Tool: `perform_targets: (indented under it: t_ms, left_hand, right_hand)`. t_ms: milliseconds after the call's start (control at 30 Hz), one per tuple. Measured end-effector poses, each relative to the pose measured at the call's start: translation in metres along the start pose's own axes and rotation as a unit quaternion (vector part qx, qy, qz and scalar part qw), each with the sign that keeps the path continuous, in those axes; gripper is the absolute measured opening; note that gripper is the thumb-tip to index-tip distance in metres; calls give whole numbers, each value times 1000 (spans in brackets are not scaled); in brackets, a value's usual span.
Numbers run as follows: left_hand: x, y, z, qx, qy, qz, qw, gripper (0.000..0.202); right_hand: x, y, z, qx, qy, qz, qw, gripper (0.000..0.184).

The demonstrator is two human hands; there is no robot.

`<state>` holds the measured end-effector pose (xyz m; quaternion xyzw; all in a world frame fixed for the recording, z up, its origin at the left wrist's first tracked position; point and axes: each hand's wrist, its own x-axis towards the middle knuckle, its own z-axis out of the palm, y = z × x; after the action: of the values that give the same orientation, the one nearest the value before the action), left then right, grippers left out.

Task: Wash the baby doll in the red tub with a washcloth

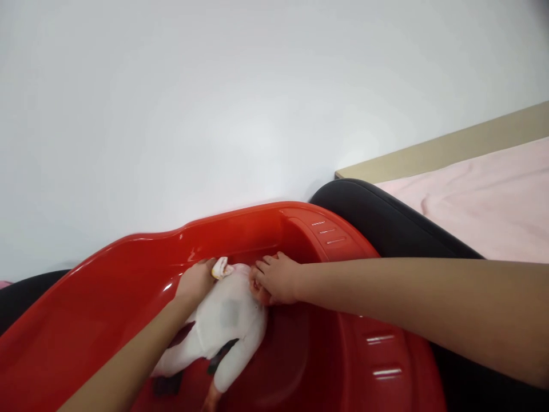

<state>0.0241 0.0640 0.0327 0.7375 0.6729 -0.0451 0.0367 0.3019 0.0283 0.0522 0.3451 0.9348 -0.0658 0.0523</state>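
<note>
A doll in a white outfit point(234, 312) lies in a red baby bathtub point(150, 240). Its limbs reach toward the lower left and bottom of the view, and one small doll hand shows below. My right hand point(278, 278) comes in from the right and curls over the doll's reddish head, which it mostly covers. On the other side, my left hand point(196, 281) is closed at the doll's upper side, fingertips against a small white printed cloth point(221, 268). Part of the left fingers is hidden, as is whatever lies under them.
Behind the tub rises a plain white wall point(257, 114). A black padded edge point(386, 212) borders the tub at right, and another dark edge shows at far left. Beyond, pink fabric point(484, 200) lies against a beige board point(446, 143). Ridges mark the tub's right rim.
</note>
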Motion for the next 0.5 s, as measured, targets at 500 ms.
perform_targets:
  t_ms: [500]
  left_hand:
    - [-75, -65, 31, 66, -48, 118, 990, 60]
  right_hand:
    - [3, 0, 1, 0, -20, 9, 1000, 76]
